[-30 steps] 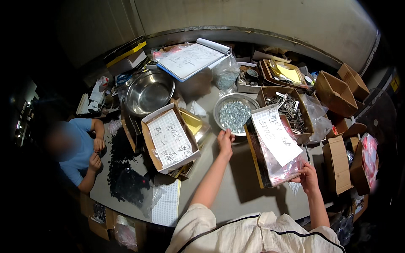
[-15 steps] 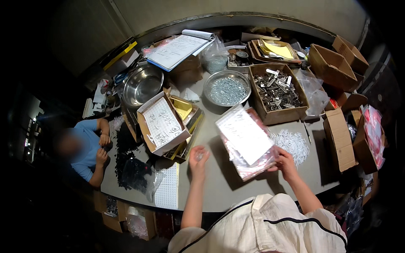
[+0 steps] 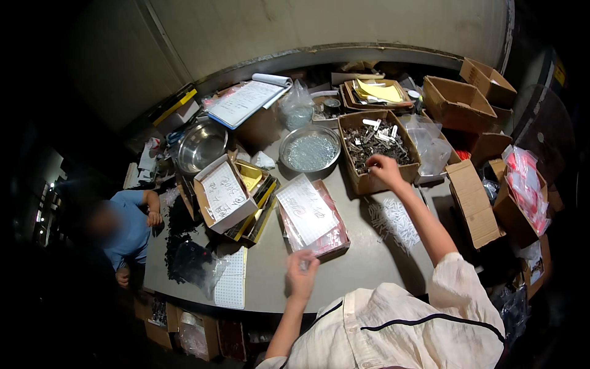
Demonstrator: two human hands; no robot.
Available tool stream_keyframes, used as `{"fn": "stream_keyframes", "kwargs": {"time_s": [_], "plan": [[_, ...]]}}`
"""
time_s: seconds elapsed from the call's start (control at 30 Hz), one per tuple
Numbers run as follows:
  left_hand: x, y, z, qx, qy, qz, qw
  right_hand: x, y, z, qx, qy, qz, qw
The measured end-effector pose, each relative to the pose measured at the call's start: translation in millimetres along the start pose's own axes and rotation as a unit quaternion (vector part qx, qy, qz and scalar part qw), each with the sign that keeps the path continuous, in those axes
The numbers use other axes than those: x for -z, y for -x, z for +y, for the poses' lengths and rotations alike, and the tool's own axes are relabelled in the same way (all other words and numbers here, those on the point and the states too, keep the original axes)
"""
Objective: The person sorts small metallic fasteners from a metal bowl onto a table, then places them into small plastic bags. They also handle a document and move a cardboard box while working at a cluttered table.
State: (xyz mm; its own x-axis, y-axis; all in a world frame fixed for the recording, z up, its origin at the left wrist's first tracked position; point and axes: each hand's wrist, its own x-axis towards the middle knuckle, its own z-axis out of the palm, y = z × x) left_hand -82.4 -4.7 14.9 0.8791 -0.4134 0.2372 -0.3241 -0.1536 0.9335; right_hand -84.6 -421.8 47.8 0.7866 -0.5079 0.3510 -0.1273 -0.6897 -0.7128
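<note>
My left hand (image 3: 301, 274) is at the near edge of a shallow box (image 3: 337, 253); its fingers are curled round something small and pale that I cannot make out. Pink-and-clear plastic bags (image 3: 329, 240) fill that box, with a handwritten white sheet (image 3: 305, 209) on top. Over the near side of a cardboard carton (image 3: 381, 182) reaches my right hand (image 3: 387, 172). Its fingers are drawn together and dip among dark and silvery metal pieces (image 3: 375, 140); whatever they pinch is hidden. Small white pieces (image 3: 394, 222) lie heaped below my right forearm.
A steel bowl of small shiny parts (image 3: 310, 150) stands left of the carton, an empty steel bowl (image 3: 203, 147) further left. Stacked boxes (image 3: 228, 203), black pieces (image 3: 178, 237) and a clipboard (image 3: 249, 101) occupy the left side. A person in blue (image 3: 130, 224) sits there. Open cartons (image 3: 473, 203) line the right.
The box with the sheet now rests further left on the table, let go by my right hand, which has moved up to the metal pieces. My left hand has come to the box's near edge.
</note>
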Motion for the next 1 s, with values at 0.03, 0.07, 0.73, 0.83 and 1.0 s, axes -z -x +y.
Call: {"fn": "stream_keyframes", "kwargs": {"time_s": [0.03,0.07,0.73,0.83,1.0], "plan": [[-10,2,8,-0.012,-0.003,-0.016,1.000,5,-21,18,-0.027,0.098,0.002,0.995],[-20,5,16,-0.027,-0.005,-0.033,0.999,9,-39,43,-0.072,0.193,-0.031,0.978],[-71,69,15,0.007,-0.068,-0.166,0.984,-18,-32,59,-0.035,0.392,-0.218,0.893],[-65,70,13,0.048,-0.065,-0.166,0.983,-10,-16,48,-0.040,0.387,-0.230,0.892],[-66,65,14,0.080,-0.046,-0.173,0.981,-6,13,44,-0.027,0.423,-0.216,0.879]]}}
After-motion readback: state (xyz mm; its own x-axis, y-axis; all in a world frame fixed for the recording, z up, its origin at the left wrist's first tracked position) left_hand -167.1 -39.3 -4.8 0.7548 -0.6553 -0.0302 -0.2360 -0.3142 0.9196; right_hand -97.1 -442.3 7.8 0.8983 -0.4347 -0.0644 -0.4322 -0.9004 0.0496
